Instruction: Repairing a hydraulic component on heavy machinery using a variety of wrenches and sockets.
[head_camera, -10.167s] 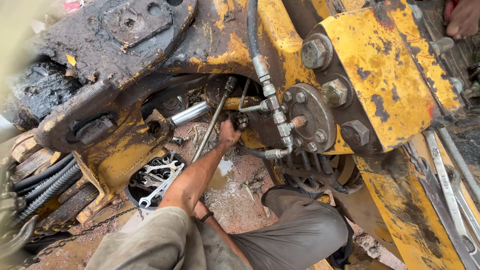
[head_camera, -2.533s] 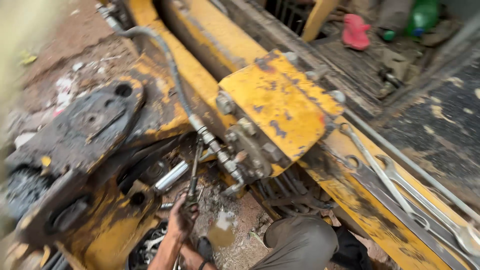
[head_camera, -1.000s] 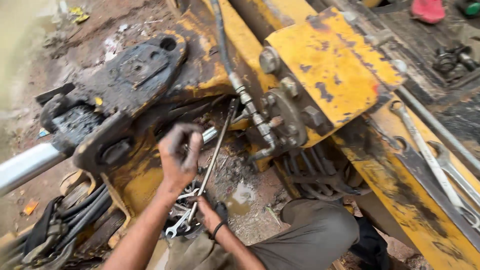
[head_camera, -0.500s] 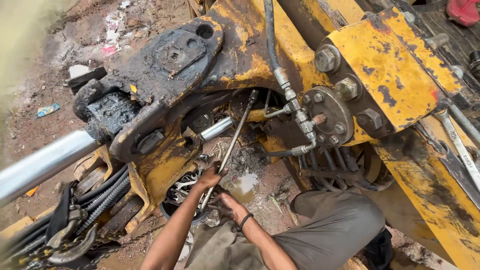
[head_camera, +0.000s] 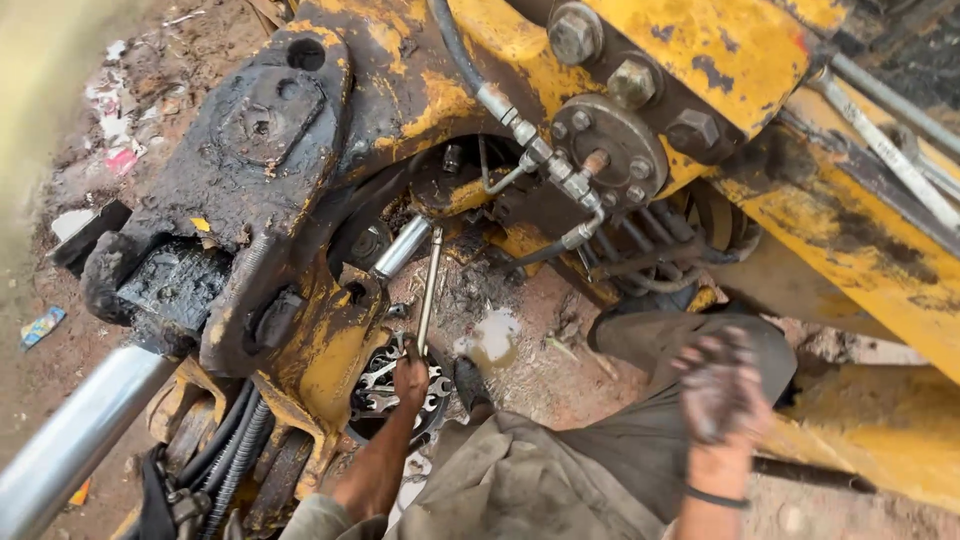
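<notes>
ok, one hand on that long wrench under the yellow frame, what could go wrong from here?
1. The left hand alone grips the long wrench at its low end; the greasy right hand is off it, so a slip seems likely.
2. A slip could drive the knuckles into the loose spanners below.
3. The puddle beside the knee may be slick.

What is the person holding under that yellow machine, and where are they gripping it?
The left hand grips a long metal wrench at its lower end. The greasy right hand is raised and holds nothing.
</notes>
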